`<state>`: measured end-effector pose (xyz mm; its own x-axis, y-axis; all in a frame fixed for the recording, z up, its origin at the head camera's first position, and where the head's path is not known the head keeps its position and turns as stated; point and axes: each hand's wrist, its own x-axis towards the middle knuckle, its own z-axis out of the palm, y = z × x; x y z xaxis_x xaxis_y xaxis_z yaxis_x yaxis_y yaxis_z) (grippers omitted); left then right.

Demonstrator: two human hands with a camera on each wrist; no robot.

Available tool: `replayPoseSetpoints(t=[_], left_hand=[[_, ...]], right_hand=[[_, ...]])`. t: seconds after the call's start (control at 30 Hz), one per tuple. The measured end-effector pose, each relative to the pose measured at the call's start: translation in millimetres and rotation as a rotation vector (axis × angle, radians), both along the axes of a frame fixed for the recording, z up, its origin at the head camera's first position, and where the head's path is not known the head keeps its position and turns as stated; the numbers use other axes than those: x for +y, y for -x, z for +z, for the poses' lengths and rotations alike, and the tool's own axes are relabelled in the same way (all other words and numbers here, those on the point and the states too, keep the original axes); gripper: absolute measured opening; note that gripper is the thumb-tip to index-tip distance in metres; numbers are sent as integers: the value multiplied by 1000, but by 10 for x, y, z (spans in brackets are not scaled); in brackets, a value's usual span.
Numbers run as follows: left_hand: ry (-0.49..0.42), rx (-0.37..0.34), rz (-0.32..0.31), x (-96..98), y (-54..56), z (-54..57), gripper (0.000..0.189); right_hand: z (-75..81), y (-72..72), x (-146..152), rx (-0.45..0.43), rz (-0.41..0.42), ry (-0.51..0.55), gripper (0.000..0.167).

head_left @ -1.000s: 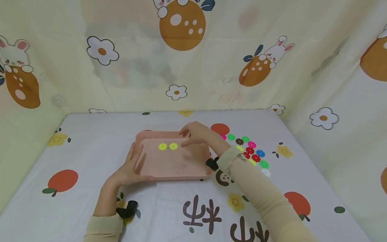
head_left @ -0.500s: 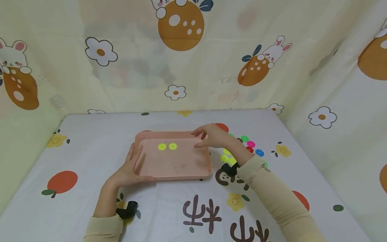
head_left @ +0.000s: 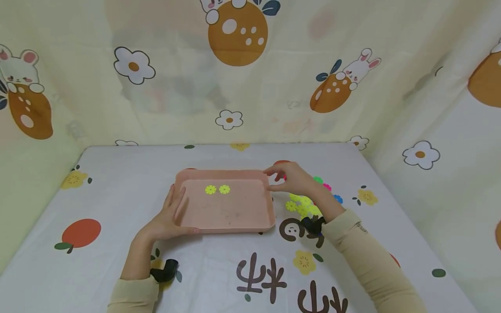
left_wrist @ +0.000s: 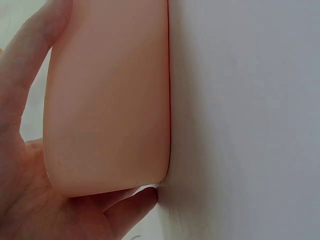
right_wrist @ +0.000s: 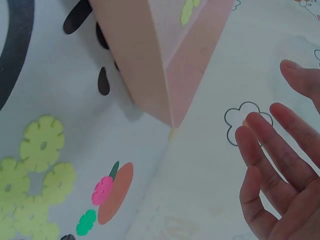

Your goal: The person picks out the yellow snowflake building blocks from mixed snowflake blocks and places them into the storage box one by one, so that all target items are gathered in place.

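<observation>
We note two yellow flower discs (head_left: 210, 189) lying side by side in the pink tray (head_left: 223, 213), nearer its far wall. Left hand (head_left: 166, 217) grips the tray's near-left corner, thumb along the front. Right hand (head_left: 297, 179) hangs by the right rim, fingers parted, holding nothing. We judge the step as fetching another disc; next calls for a fingertip pinch at the loose yellow cluster (right_wrist: 32, 137).

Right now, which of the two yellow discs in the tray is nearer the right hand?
In the head view, the disc on the right; the other disc sits to its left, farther from the right hand and closer to the left hand.
</observation>
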<state>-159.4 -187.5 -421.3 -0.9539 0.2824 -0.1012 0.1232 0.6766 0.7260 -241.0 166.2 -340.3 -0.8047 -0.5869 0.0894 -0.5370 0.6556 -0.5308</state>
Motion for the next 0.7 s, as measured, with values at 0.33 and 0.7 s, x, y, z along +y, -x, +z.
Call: replayPoseSetpoints(t=[0.33,0.7], left_hand=[[3,-7,10,13,6,7,121],[-4,4,3,12,14,-2,122]], right_hand=[[-99,-6,231,4,-70,15,41],[-315,28,453,-51,-129,7,39]])
